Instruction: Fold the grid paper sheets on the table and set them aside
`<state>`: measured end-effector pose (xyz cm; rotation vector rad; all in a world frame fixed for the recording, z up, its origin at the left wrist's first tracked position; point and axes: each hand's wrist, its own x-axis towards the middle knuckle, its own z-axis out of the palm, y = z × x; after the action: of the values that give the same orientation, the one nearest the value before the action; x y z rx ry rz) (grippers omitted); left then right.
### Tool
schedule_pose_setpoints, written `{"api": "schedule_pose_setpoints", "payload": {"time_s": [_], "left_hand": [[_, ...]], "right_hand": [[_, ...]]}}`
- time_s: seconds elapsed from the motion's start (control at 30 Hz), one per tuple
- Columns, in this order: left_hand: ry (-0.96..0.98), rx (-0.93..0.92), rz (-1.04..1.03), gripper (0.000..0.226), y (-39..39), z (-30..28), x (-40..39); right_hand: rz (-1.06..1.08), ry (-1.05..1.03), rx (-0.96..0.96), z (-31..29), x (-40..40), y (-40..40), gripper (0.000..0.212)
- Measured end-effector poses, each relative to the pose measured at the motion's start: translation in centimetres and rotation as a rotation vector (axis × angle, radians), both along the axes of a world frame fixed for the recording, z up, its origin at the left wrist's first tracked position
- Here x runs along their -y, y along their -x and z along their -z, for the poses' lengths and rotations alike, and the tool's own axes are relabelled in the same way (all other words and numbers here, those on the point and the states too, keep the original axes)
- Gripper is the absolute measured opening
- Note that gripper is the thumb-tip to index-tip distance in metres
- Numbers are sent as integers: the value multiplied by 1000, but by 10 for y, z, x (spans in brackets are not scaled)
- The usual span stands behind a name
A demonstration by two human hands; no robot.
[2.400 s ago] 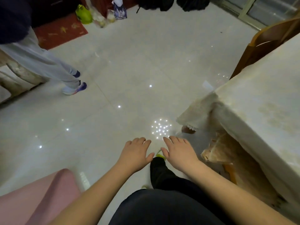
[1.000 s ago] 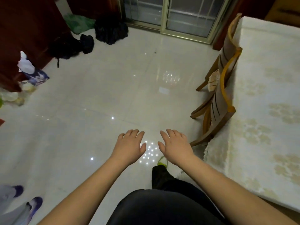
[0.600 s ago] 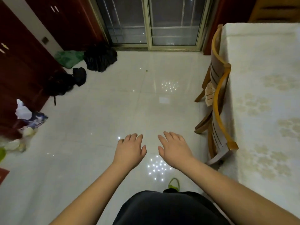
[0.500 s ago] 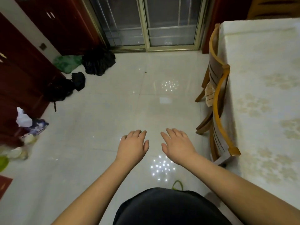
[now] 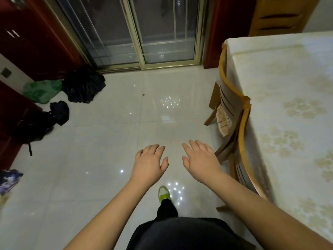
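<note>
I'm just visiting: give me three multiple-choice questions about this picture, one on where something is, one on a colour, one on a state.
1. Where is the wooden chair?
A. against the table's left edge
B. by the glass door
C. beside the black bags

2. What colour is the shoe tip?
A. red
B. yellow-green
C. blue

3. What are the hands doing?
A. gripping paper
B. empty, fingers spread
C. resting on the table

Answers: 1 A, it is tucked against the table; 2 B, bright yellow-green; 3 B, left hand and right hand hold nothing above the floor.
</note>
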<state>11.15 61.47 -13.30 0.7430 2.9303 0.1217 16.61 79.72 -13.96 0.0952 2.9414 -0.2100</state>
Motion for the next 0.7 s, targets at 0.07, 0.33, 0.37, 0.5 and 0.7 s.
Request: {"api": "schedule_pose_setpoints", "payload": {"time_s": [0.07, 0.33, 0.37, 0.5, 0.7], "left_hand": [[22, 37, 50, 52, 30, 0, -1], [80, 19, 133, 63, 150, -10, 10], [78, 23, 132, 65, 162, -10, 10], [51, 9, 147, 57, 202, -8, -2], [29, 43, 212, 67, 259, 0, -50]], "right_hand": [[20, -8, 21, -1, 0, 30, 54], [78, -28, 39, -17, 12, 138, 55], [86, -34, 22, -18, 10, 147, 55], [120, -21, 0, -22, 1, 178, 57], [220, -30, 4, -14, -33, 222, 57]]}}
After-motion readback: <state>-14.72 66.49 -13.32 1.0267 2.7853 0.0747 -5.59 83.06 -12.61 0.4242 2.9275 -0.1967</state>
